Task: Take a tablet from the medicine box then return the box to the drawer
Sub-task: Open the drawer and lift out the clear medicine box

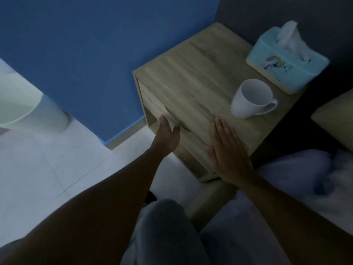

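Observation:
A wooden bedside cabinet [191,77] stands against the blue wall. Its drawer front [154,104] faces left and looks closed. My left hand [167,133] is at the drawer's upper edge, fingers curled over it near a pale strip. My right hand [227,152] lies flat, fingers together, on the cabinet top near its front corner. No medicine box or tablet is in view.
A white mug [252,98] and a light blue tissue box [286,62] stand on the cabinet top, to the right. A white rounded object [24,104] sits on the tiled floor at left. Bedding [298,178] and a pillow [336,119] lie at right. My knee [164,226] is below.

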`<act>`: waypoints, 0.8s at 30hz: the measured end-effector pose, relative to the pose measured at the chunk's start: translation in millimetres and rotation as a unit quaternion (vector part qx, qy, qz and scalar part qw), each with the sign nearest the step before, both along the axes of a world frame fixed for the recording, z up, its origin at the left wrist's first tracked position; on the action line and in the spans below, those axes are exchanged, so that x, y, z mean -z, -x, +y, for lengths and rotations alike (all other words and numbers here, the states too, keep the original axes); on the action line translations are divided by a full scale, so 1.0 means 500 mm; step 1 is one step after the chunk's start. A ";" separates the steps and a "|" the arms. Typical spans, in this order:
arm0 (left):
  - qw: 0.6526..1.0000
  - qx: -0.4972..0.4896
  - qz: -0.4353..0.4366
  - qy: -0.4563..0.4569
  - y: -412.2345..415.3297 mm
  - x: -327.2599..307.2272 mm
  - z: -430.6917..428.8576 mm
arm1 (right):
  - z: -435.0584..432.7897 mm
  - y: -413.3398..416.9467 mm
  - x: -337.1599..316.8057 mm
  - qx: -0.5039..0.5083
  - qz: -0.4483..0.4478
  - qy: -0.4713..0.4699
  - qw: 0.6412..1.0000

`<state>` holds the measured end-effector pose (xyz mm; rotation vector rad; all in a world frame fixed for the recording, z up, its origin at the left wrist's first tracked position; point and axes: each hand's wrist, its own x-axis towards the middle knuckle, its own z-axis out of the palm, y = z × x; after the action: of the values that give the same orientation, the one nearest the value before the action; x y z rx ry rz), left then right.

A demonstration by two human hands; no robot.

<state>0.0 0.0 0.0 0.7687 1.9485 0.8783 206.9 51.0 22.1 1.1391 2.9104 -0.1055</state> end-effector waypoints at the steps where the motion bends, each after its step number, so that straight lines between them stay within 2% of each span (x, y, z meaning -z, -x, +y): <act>1: 0.999 -0.020 -0.005 -0.037 -0.004 0.003 0.011 | 0.000 0.002 0.001 0.001 0.002 -0.003 1.000; 5: 0.991 -0.063 -0.014 -0.115 -0.019 -0.001 0.039 | 0.003 0.001 0.008 0.002 -0.002 -0.015 1.000; 9: 0.990 -0.055 -0.018 -0.127 -0.027 0.009 0.036 | 0.008 0.001 0.010 -0.003 0.005 -0.013 1.000; 16: 0.989 -0.090 -0.088 -0.081 -0.015 -0.013 0.036 | 0.010 0.001 0.015 0.003 0.009 -0.006 1.000; 24: 0.990 -0.076 -0.092 -0.069 0.022 -0.009 -0.082 | 0.014 -0.001 0.019 0.004 0.008 0.004 1.000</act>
<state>-10.8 -40.8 4.5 0.5997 1.8145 1.1453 207.5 58.1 12.5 1.1550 2.9166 -0.1285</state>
